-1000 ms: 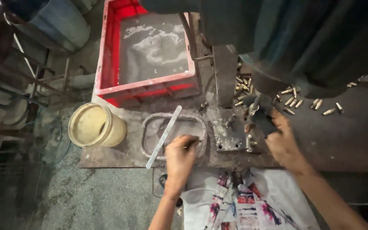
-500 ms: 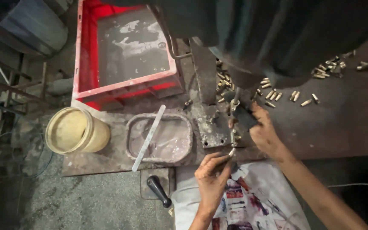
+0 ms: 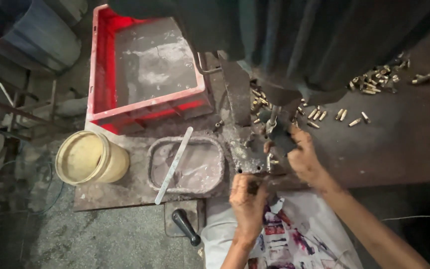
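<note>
My left hand (image 3: pixel 247 198) sits at the front edge of a small metal fixture (image 3: pixel 252 157) on the workbench, fingers curled around something small and dark; I cannot tell what. My right hand (image 3: pixel 302 154) grips the fixture's right side, just under the drill spindle (image 3: pixel 273 117) of a dark machine. Small brass parts (image 3: pixel 324 114) lie scattered behind and to the right of the fixture. A grey oval tray (image 3: pixel 187 167) with a flat metal strip (image 3: pixel 174 164) across it sits left of the fixture.
A red plastic crate (image 3: pixel 145 107) stands at the back left. A yellowish bucket (image 3: pixel 90 158) sits left of the tray. A black-handled tool (image 3: pixel 185 226) lies below the bench edge. More brass parts (image 3: pixel 374 82) are piled at the far right. A patterned cloth (image 3: pixel 284 239) covers my lap.
My left hand left the oval tray and moved right to the fixture's front edge. My right hand stayed on the fixture. The view shifted left and down.
</note>
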